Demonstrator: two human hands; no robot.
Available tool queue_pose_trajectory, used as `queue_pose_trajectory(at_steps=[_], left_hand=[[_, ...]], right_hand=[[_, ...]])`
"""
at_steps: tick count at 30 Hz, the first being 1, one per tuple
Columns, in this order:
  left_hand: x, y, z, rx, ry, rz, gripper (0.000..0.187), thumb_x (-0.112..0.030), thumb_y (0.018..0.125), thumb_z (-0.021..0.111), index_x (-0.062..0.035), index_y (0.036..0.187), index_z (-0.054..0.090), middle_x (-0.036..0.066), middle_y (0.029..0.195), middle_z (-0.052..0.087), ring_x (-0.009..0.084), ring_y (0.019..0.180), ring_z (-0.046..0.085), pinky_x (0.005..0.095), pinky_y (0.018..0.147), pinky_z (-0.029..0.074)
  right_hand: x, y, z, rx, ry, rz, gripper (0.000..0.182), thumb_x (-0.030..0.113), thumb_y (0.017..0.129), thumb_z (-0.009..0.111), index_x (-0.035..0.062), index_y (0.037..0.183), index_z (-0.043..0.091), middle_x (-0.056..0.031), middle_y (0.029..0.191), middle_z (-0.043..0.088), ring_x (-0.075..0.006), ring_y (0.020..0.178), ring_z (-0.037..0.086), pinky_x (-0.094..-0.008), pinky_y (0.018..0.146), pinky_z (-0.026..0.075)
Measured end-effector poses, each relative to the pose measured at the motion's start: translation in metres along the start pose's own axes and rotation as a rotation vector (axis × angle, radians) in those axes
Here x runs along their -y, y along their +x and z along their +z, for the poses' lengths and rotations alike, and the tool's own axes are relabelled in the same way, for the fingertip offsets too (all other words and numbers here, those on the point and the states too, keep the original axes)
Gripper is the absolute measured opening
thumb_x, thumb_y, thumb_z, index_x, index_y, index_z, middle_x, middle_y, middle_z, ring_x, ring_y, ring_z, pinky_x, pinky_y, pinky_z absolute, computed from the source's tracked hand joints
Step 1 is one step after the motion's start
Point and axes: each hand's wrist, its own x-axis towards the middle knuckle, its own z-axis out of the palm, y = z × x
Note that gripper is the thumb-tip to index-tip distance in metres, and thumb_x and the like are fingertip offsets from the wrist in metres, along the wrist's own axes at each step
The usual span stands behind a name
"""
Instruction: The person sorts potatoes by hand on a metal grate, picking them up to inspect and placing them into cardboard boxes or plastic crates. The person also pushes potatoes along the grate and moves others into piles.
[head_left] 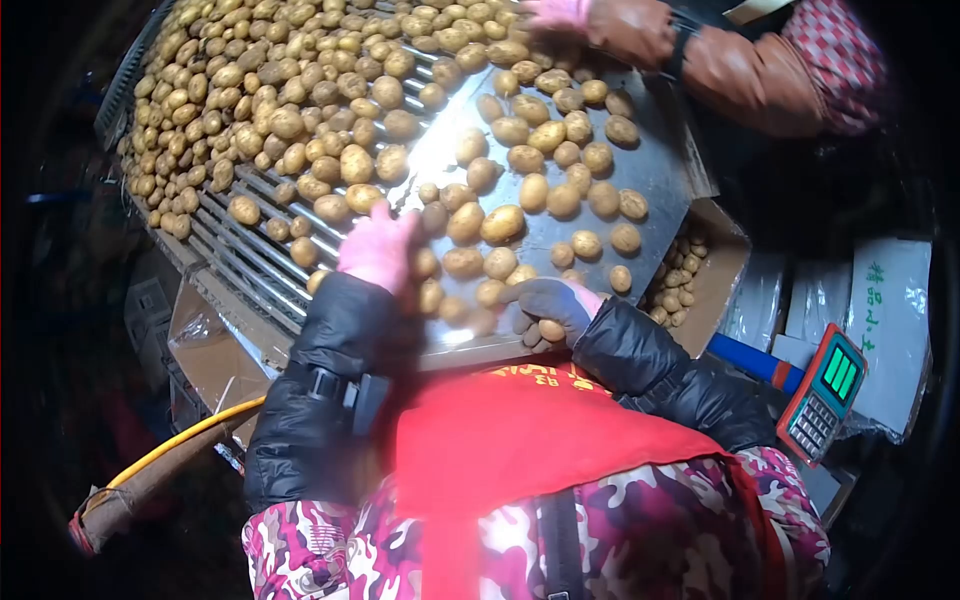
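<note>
Potatoes point(330, 90) crowd the tray's point(655, 170) far left; bare metal shows right.

Sorting table point(660, 170): bare sheet metal, smooth and glossy, glaring at the centre; metal roller bars point(240, 250) toward 9 o'clock, dull sheen. Potatoes point(300, 90): matt, tan, lightly rough skins. Left hand point(378, 248): pink knit cloth glove, matt. Right hand point(553, 305): dark glove with a rubbery-looking coat, slight sheen, pink cloth cuff. Sleeves point(320, 390): black padded fabric, faintly shiny. Apron point(500, 440): red cloth, smooth. Box point(715, 300) at 3 o'clock: brown cardboard, matt. Scale display point(822, 392): orange plastic casing, glossy screen.
</note>
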Motion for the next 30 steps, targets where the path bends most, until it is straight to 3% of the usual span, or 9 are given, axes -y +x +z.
queue_pose_trajectory(at_steps=[4, 9, 15, 17, 21, 22, 26, 29, 30], left_hand=[[0.015, 0.015, -0.003, 0.013, -0.069, 0.072, 0.02, -0.016, 0.096, 0.054, -0.0208, 0.11, 0.069, 0.018, 0.128, 0.057, 0.0371, 0.112, 0.066, 0.0478, 0.093, 0.054], [0.004, -0.008, -0.006, -0.305, -0.342, 0.004, 0.039, -0.022, 0.087, 0.076, -0.0189, 0.125, 0.069, 0.015, 0.125, 0.059, 0.0372, 0.107, 0.066, 0.0452, 0.091, 0.056], [-0.177, -0.045, -0.017, 0.101, -0.684, 0.584, 0.057, -0.027, 0.088, 0.076, -0.0117, 0.139, 0.058, 0.022, 0.131, 0.058, 0.043, 0.112, 0.064, 0.0499, 0.096, 0.055], [-0.206, -0.048, -0.011, 0.159, -0.724, 0.692, 0.067, -0.027, 0.09, 0.075, -0.0074, 0.148, 0.047, 0.024, 0.139, 0.053, 0.044, 0.118, 0.063, 0.0509, 0.099, 0.054], [-0.181, -0.044, 0.005, 0.052, -0.863, 0.847, 0.064, -0.024, 0.097, 0.068, -0.0083, 0.153, 0.04, 0.027, 0.147, 0.049, 0.045, 0.126, 0.059, 0.0496, 0.106, 0.051], [-0.168, -0.043, 0.008, 0.232, -0.971, 0.813, 0.06, -0.026, 0.099, 0.066, -0.0046, 0.15, 0.044, 0.026, 0.146, 0.05, 0.0446, 0.129, 0.057, 0.0481, 0.108, 0.049], [-0.098, -0.072, 0.019, 0.125, -0.673, 0.723, 0.044, -0.019, 0.098, 0.068, -0.0053, 0.139, 0.058, 0.021, 0.133, 0.062, 0.0411, 0.121, 0.061, 0.0455, 0.1, 0.053], [-0.052, -0.095, 0.047, -0.075, -0.619, 0.711, 0.042, -0.012, 0.092, 0.072, -0.0053, 0.132, 0.063, 0.02, 0.129, 0.065, 0.0406, 0.115, 0.064, 0.0465, 0.096, 0.054], [-0.046, -0.1, 0.048, -0.105, -0.638, 0.7, 0.041, -0.011, 0.091, 0.072, -0.0053, 0.13, 0.063, 0.02, 0.128, 0.065, 0.0405, 0.114, 0.064, 0.0461, 0.096, 0.054]], right_hand=[[-0.008, -0.015, -0.014, -0.088, -0.067, -0.064, 0.046, 0.033, 0.103, 0.057, -0.0001, 0.135, 0.061, -0.0091, 0.093, 0.066, -0.0166, 0.076, 0.066, -0.0267, 0.065, 0.054], [0.001, -0.048, -0.02, -0.228, 0.048, -0.166, 0.052, 0.04, 0.106, 0.053, 0.0017, 0.14, 0.056, -0.0138, 0.111, 0.068, -0.0217, 0.091, 0.071, -0.0331, 0.078, 0.059], [-0.037, -0.062, -0.054, -0.219, 0.808, -0.18, 0.055, 0.048, 0.104, 0.056, 0.0069, 0.14, 0.057, -0.0169, 0.137, 0.062, -0.0288, 0.12, 0.066, -0.0467, 0.104, 0.055], [0.0, -0.089, -0.028, -0.554, 0.842, -0.257, 0.058, 0.054, 0.104, 0.053, 0.0057, 0.135, 0.058, -0.0127, 0.124, 0.067, -0.0264, 0.114, 0.066, -0.0363, 0.099, 0.057], [-0.049, -0.12, -0.109, -0.905, 0.939, -0.259, 0.061, 0.056, 0.102, 0.054, 0.0042, 0.135, 0.056, -0.0129, 0.12, 0.066, -0.0296, 0.107, 0.065, -0.0456, 0.097, 0.055], [-0.05, -0.126, -0.116, -0.955, 0.959, -0.253, 0.062, 0.056, 0.102, 0.054, 0.0038, 0.136, 0.054, -0.0132, 0.121, 0.065, -0.0311, 0.106, 0.065, -0.0471, 0.096, 0.055], [-0.044, -0.13, -0.15, -1.114, 0.962, -0.184, 0.066, 0.053, 0.103, 0.051, 0.005, 0.147, 0.043, -0.0151, 0.133, 0.06, -0.0437, 0.106, 0.064, -0.0504, 0.094, 0.055], [-0.022, -0.106, -0.116, -0.728, 0.248, -0.232, 0.058, 0.044, 0.104, 0.056, 0.0061, 0.147, 0.047, -0.013, 0.133, 0.063, -0.0418, 0.109, 0.066, -0.0505, 0.095, 0.055], [-0.023, -0.08, -0.109, -0.572, 0.347, -0.225, 0.059, 0.037, 0.101, 0.062, 0.0079, 0.15, 0.045, -0.0157, 0.13, 0.064, -0.0373, 0.108, 0.068, -0.0467, 0.09, 0.057]])
